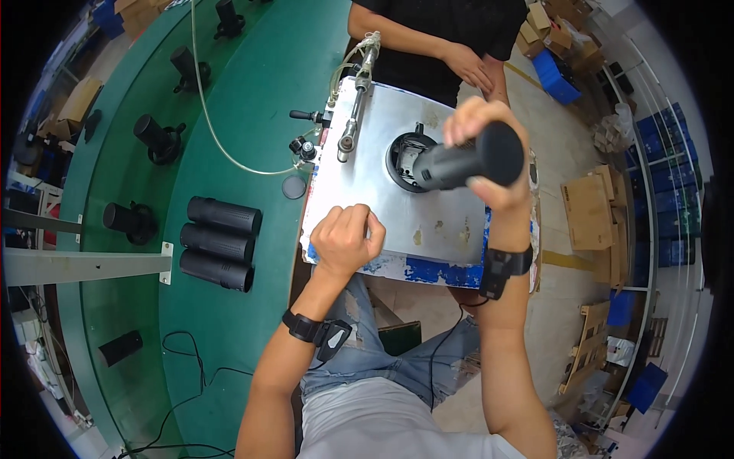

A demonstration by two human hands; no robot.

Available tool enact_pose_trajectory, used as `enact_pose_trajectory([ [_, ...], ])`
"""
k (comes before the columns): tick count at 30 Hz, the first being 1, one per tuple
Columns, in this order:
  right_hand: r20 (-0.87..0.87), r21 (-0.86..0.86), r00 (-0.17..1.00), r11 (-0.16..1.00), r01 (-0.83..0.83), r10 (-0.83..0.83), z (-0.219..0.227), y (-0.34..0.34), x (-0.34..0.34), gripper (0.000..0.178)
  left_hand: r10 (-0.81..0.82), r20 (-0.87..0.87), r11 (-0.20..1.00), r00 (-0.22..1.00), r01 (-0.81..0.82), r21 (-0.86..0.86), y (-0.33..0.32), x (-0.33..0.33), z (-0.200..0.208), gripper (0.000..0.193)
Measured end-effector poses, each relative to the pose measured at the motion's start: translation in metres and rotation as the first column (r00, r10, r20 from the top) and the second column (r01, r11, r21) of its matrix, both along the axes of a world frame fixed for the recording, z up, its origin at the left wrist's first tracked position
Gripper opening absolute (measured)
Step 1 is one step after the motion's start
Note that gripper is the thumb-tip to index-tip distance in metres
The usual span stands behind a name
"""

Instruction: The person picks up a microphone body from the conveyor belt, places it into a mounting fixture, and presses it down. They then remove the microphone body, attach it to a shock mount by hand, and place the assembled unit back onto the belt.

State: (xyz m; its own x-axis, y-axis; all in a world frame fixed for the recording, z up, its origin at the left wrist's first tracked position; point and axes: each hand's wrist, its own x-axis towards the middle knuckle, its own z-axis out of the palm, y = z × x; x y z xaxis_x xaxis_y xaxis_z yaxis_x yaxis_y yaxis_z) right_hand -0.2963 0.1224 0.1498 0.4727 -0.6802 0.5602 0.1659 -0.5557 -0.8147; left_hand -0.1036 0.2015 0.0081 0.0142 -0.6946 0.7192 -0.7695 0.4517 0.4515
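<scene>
My right hand [501,153], slightly blurred, is wrapped round a black cylinder [451,164] with a wide round end. The cylinder leans over a black ring-shaped base [391,159] on the metal plate [382,115]. Its lower end overlaps the ring; whether the two touch I cannot tell. Inside the ring, pale and metallic parts show. My left hand [344,239] is closed in a fist over the plate's near left corner, and nothing shows in it.
A metal pneumatic arm [355,107] stands at the plate's left, near a black-handled lever [306,115]. Three black ribbed cylinders [218,242] lie on the green table [252,306]. More black assemblies [157,138] line the far left. Across the plate, a person in black [436,46] rests their hands.
</scene>
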Motion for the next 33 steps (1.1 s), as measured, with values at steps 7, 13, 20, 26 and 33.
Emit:
enact_pose_trajectory([
  [7, -0.056, -0.019, 0.986, 0.988, 0.153, -0.154, -0.035, -0.035, 0.000, 0.044, -0.014, -0.001, 1.000, 1.000, 0.014, -0.007, -0.001, -0.003, 0.003, 0.011],
  [13, -0.163, 0.010, 0.969, 0.981, 0.192, -0.188, -0.037, -0.024, 0.022, 0.043, 0.003, -0.006, 1.000, 1.000, -0.003, 0.009, 0.000, 0.001, 0.000, 0.010],
  [20, 0.039, 0.132, 0.835, 0.831, 0.541, -0.550, -0.077, -0.026, 0.016, 0.032, -0.011, -0.009, 1.000, 1.000, 0.011, 0.005, -0.003, -0.004, 0.002, 0.010],
  [26, -0.068, -0.038, 0.696, 0.698, 0.715, -0.715, -0.096, -0.014, 0.029, 0.035, 0.007, -0.040, 1.000, 0.999, -0.007, 0.012, 0.002, -0.001, 0.002, 0.010],
  [33, -0.058, -0.034, 0.647, 0.649, 0.760, -0.760, -0.049, -0.013, 0.046, 0.054, -0.013, -0.037, 1.000, 0.999, 0.012, -0.008, 0.001, -0.002, -0.004, 0.011],
])
